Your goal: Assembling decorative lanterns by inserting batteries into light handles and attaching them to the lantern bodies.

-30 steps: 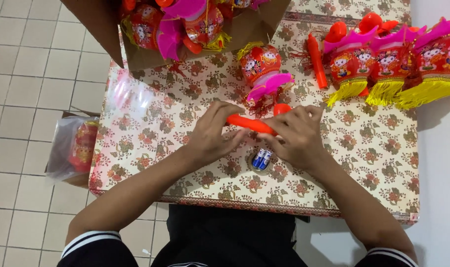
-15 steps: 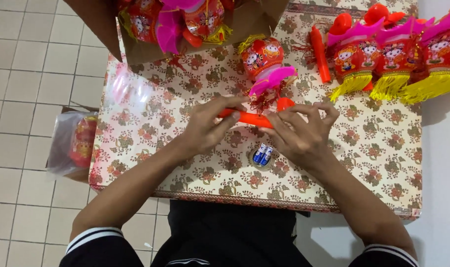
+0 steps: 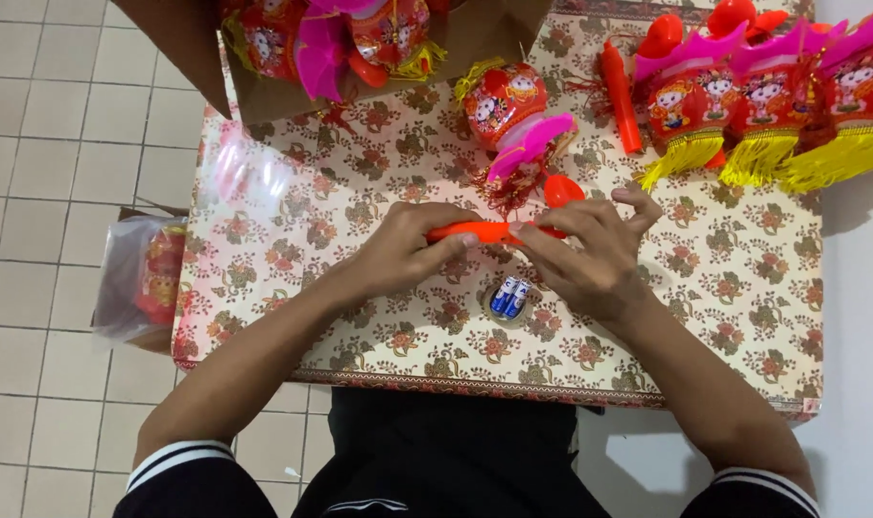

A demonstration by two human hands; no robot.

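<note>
My left hand (image 3: 406, 251) and my right hand (image 3: 588, 257) both grip a slim orange stick handle (image 3: 484, 231) held level over the floral tablecloth (image 3: 379, 182). Just beyond the handle lies a round red lantern with a pink fan top and red tassels (image 3: 513, 120). An orange round piece (image 3: 561, 189) shows right behind my right fingers. Two small blue-and-white batteries (image 3: 509, 296) lie side by side on the cloth below my hands.
A brown cardboard box (image 3: 264, 86) at the back left holds more red and pink lanterns. A row of red lanterns with yellow fringe (image 3: 772, 105) and a spare orange stick (image 3: 619, 96) lie at the back right. A plastic bag of red goods (image 3: 144, 278) sits on the tiled floor at left.
My hands and the orange handle stay in nearly the same spot; my fingers have shifted slightly along the handle. The batteries have not moved.
</note>
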